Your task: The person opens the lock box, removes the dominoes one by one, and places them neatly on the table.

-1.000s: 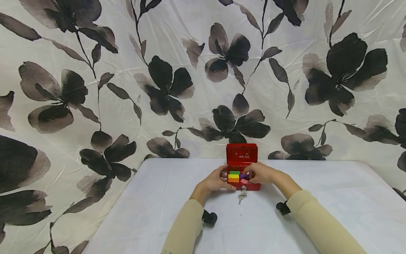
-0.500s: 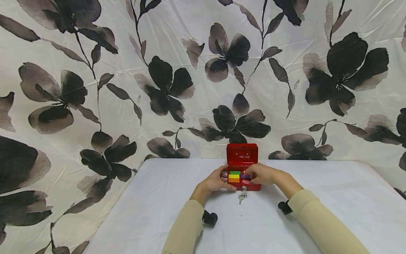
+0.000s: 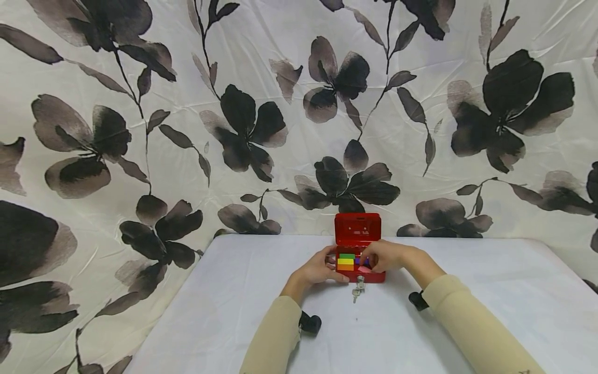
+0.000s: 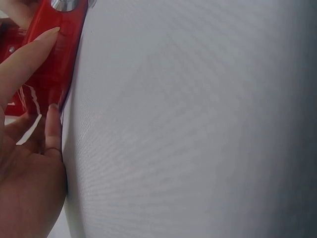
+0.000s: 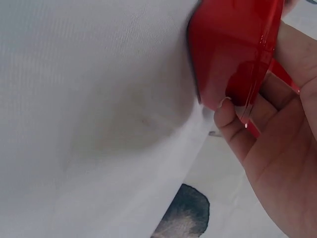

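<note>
A small red cash box (image 3: 375, 278) stands at the table's far side with its lid (image 3: 357, 227) raised. My left hand (image 3: 316, 270) grips its left side, the thumb along the front wall and the fingers around the side. Green (image 3: 347, 256), yellow (image 3: 345, 261) and orange (image 3: 345, 267) blocks lie in line in the box's left half. From the right, my right hand (image 3: 390, 255) reaches in with thumb and forefinger bent at a pink block (image 3: 364, 269), which it seems to pinch. A purple block (image 3: 358, 261) shows partly behind those fingers. In the right wrist view, the little finger touches the box's outer side.
A key set (image 3: 356, 294) hangs from the lock (image 3: 361, 280) on the box's front. White cloth covers the table (image 3: 364, 343). Behind the table's back edge hangs a floral curtain (image 3: 261, 52). Black wrist cameras (image 3: 310, 322) sit on both wrists.
The pink block has shifted slightly to the right beneath my right fingers. My left hand keeps its grip on the box.
</note>
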### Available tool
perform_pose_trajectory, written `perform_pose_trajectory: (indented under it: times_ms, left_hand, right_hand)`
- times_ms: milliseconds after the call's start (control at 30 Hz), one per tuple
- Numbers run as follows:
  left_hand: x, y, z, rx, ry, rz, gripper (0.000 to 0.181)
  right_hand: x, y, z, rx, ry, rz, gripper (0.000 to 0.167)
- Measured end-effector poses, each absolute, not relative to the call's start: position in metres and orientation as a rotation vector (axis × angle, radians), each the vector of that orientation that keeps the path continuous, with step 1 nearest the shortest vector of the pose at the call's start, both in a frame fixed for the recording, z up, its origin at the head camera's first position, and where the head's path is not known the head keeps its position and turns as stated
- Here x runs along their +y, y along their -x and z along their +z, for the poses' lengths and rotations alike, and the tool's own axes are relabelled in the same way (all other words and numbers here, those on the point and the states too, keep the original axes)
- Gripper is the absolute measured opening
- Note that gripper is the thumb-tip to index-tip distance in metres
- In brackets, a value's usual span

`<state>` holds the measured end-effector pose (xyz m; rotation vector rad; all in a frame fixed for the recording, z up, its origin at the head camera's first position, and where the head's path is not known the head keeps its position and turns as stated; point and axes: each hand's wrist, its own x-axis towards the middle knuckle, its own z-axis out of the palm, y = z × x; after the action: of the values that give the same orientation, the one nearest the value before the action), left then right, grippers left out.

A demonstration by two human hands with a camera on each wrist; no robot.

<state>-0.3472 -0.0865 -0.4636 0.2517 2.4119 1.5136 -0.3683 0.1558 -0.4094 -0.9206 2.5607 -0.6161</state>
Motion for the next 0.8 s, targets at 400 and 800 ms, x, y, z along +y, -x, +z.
perform_pose_trajectory:
  times_ms: [400, 800]
  left_hand:
    - [-0.0866, 0.3467, -0.462, 2.423, -0.236, 1.503, 0.096]
    - [-0.0847, 0.3434, -0.4602, 2.439, -0.217, 1.482, 0.095]
  right_hand:
    - [0.1562, 0.3681, -0.4092, 2.56, 0.933, -0.614, 0.03]
    - [0.1609, 0.367, -0.4125, 2.571, 0.924, -0.63, 0.03]
